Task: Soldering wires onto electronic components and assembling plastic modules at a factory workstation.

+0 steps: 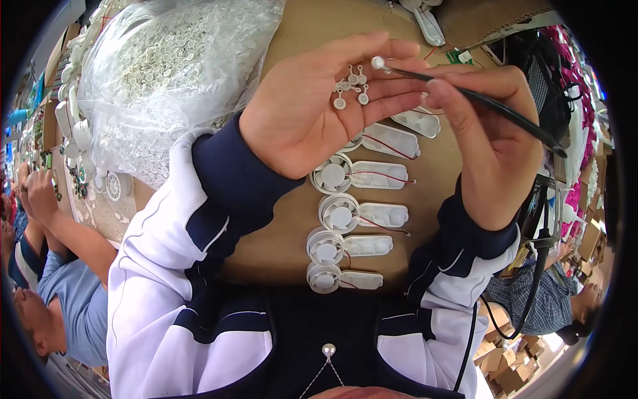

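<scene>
My left hand (312, 100) is palm up, fingers stretched out. Several small white plastic pieces (340, 103), each with a round end, lie loose on its fingers. Pinched in my right hand (495, 126) is a pair of slim black tweezers (502, 108). At their tip, close to my left fingertips, is a small white piece (378, 62). Below both hands stands a column of white mini fan bodies (340, 219), each with a round fan head, a long handle shell (383, 215) and a thin red wire. The upper ones are partly hidden behind my left hand.
At the left a clear plastic bag (176, 86) holds many small white pieces. White fan parts (119, 186) lie beside it. A cardboard edge (512, 30) and a green circuit board (458, 56) are at the far right. People sit at both sides.
</scene>
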The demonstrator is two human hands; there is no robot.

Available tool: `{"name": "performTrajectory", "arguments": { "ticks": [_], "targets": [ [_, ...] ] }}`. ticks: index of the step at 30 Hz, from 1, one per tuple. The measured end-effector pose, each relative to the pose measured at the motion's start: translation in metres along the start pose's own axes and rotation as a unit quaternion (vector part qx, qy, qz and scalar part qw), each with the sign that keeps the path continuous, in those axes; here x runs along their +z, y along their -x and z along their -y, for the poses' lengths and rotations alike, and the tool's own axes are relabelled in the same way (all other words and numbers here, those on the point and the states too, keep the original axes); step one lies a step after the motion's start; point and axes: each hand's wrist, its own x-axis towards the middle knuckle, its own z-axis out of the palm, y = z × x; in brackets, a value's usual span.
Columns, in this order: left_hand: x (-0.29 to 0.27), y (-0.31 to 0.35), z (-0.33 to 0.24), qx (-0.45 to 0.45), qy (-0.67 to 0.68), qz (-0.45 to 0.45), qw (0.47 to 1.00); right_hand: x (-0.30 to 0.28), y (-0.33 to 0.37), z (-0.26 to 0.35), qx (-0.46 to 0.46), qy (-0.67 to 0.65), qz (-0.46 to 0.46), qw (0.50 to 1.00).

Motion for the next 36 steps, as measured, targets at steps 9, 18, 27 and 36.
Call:
{"name": "performTrajectory", "arguments": {
  "ticks": [9, 18, 27, 36],
  "targets": [
    [0.009, -0.002, 0.004, 0.044, -0.165, 0.004, 0.985, -0.015, -0.002, 0.011, 0.073, 0.003, -0.075, 0.995],
    [0.001, -0.001, 0.000, 0.045, -0.172, 0.004, 0.984, -0.007, -0.002, 0.011, -0.100, 0.192, -0.031, 0.976],
    [-0.008, -0.002, -0.009, 0.010, -0.115, -0.023, 0.993, -0.014, 0.000, 0.024, -0.027, 0.128, -0.113, 0.985],
    [-0.017, -0.033, -0.016, 0.251, -0.594, -0.073, 0.761, -0.038, -0.013, -0.014, 0.158, 0.129, -0.010, 0.979]
  ]
}}
